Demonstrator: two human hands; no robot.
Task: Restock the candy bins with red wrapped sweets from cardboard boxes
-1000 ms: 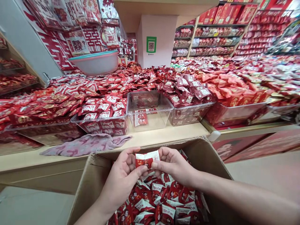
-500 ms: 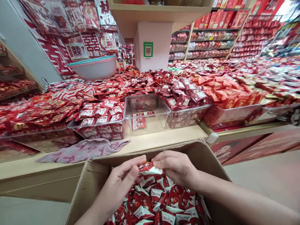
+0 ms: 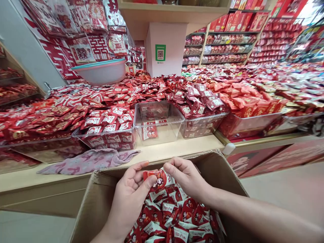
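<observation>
Between both hands I hold one red-and-white candy packet [image 3: 159, 178], its printed front tilted up toward me. My left hand [image 3: 134, 184] pinches its left end with the thumb on top. My right hand [image 3: 186, 175] grips the white end between thumb and fingers. Below them, many similar wrapped packets [image 3: 174, 211] fill the cardboard box [image 3: 101, 192]. Just beyond the box stands a clear plastic bin [image 3: 167, 130] with a few red packets at its bottom.
Bins heaped with red packets flank the clear one, such as the left bin [image 3: 108, 135] and the right bin [image 3: 205, 125]. A pink-patterned cloth [image 3: 88, 162] lies on the counter edge [image 3: 152, 153]. A pale basin [image 3: 101, 74] rests behind on the heap.
The packet has turned so that its printed front faces me more. My left thumb has moved onto its face, and my right hand has shifted its hold at the white end.
</observation>
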